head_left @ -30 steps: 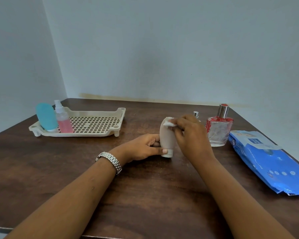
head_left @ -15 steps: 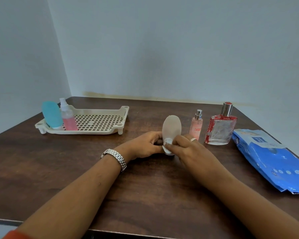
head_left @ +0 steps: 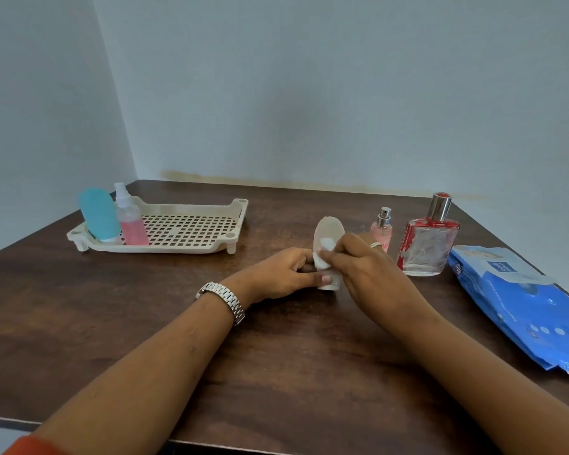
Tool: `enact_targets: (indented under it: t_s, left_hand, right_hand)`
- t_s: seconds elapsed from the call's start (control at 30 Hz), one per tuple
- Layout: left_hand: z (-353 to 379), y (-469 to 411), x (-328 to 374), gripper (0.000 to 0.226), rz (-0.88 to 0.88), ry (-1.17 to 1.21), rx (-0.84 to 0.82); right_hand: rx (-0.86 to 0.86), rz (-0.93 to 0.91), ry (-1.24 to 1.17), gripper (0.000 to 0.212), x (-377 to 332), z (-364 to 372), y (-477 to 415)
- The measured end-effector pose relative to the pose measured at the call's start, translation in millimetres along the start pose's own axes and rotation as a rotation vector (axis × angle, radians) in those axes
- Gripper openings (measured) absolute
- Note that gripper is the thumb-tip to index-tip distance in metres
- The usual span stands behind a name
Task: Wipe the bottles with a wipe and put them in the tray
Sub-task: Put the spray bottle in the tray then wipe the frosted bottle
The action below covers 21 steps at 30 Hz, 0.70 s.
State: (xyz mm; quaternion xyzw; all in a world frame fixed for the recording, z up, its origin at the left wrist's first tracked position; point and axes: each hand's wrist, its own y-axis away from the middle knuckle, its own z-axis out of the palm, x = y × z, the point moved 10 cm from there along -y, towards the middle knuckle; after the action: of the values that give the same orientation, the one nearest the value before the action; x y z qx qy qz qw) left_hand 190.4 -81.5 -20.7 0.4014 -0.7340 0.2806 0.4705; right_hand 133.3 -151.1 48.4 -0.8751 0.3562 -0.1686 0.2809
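Note:
A beige squeeze bottle (head_left: 329, 229) stands cap-down at the table's middle. My left hand (head_left: 281, 274) grips its lower part near the white cap. My right hand (head_left: 362, 267) pinches a small white wipe (head_left: 324, 254) against the bottle's front. A cream slotted tray (head_left: 191, 229) sits at the far left and holds a teal bottle (head_left: 99, 213) and a pink spray bottle (head_left: 130, 218). Right of my hands stand a small pink perfume spray (head_left: 383, 228) and a square glass perfume bottle (head_left: 429, 244) with red trim.
A blue pack of wipes (head_left: 519, 303) lies at the table's right edge. The dark wooden table (head_left: 145, 307) stands in a corner, with walls behind and to the left. Its front edge runs just under my forearms.
My right hand moved the wipe from the bottle's top down to its lower part, then slightly back up. My left hand keeps its grip near the cap.

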Motion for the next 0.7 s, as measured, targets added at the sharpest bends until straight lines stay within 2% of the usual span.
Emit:
enact_targets:
  t_s: [0.07, 0.2, 0.3, 0.4, 0.47, 0.57, 0.7]
  left_hand:
    - [1, 0, 1, 0.02, 0.002, 0.039, 0.001]
    - [-2, 2, -2, 0.031, -0.007, 0.095, 0.033]
    - [-6, 3, -3, 0.031, -0.008, 0.132, 0.064]
    - [-12, 5, -2, 0.036, 0.01, 0.161, 0.101]
    - [-15, 7, -1, 0.04, 0.016, 0.176, 0.127]
    - [-17, 8, 0, 0.042, 0.022, 0.202, 0.141]
    - [-20, 9, 1, 0.049, 0.044, 0.261, 0.156]
  right_hand:
    - [-0.027, -0.005, -0.036, 0.047, -3, 2, 5]
    - [-0.02, 0.017, -0.112, 0.038, -4, 2, 8]
    - [0.001, 0.038, -0.147, 0.033, -2, -2, 9]
    - [0.054, 0.071, -0.274, 0.021, 2, -9, 10]
    - [0.074, 0.087, -0.313, 0.031, 4, -11, 10]
    - [0.105, 0.095, -0.339, 0.022, 7, -12, 10]
    - [0.142, 0.11, -0.424, 0.026, 14, -14, 10]
